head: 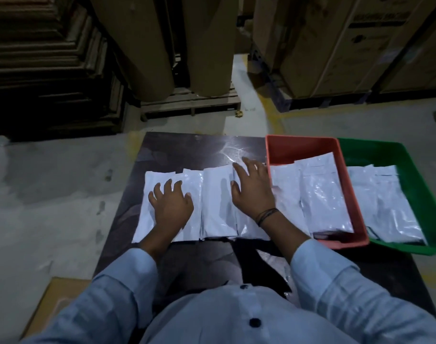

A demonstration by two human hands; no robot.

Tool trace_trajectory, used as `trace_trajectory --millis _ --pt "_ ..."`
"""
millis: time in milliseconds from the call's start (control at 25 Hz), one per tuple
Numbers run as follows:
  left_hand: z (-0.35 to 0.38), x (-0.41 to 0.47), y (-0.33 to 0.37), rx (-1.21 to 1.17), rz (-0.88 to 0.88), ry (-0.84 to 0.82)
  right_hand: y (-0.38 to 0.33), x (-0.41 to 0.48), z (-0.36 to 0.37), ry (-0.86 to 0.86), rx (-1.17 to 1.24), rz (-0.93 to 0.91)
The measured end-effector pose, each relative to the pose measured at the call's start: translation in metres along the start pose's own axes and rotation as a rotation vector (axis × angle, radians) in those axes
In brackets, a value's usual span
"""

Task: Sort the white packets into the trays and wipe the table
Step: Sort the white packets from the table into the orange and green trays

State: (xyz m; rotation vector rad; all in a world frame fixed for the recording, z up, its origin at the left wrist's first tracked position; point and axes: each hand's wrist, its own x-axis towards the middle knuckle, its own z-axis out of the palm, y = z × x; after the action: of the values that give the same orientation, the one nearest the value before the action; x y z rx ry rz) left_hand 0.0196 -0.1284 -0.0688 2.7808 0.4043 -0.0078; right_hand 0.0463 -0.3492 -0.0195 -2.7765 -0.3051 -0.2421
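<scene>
While the dark bench (187,150) carries a row of white packets (217,207), more lie in the red tray (301,145) and green tray (410,165); left hand (172,207) and right hand (251,192) rest flat on them, fingers spread, grasping nothing.

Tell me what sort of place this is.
Probably a warehouse or packing floor: tall brown paper rolls stand on a wooden pallet, large printed cardboard cartons are stacked nearby, and yellow line markings run across the bare concrete floor.
</scene>
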Motion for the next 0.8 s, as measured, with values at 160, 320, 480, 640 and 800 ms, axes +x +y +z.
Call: trace_trajectory --millis 160,320,480,640,800 --pt "0.001 0.004 -0.049 -0.001 -0.067 -0.090 -0.039 -0.007 0.035 -0.175 0.032 0.044" --pt "0.004 -0.002 -0.059 -0.082 -0.002 -0.099 -0.053 -0.007 0.062 -0.288 -0.011 0.096" --pt "0.017 -0.011 -0.033 -0.112 0.124 -0.183 -0.063 -0.002 0.077 -0.338 -0.087 0.191" --pt "0.029 -0.011 -0.015 -0.042 0.039 -0.207 -0.067 -0.006 0.085 -0.357 -0.184 0.192" --pt "0.033 -0.014 -0.013 0.025 0.022 -0.178 -0.062 -0.007 0.086 -0.360 -0.167 0.171"
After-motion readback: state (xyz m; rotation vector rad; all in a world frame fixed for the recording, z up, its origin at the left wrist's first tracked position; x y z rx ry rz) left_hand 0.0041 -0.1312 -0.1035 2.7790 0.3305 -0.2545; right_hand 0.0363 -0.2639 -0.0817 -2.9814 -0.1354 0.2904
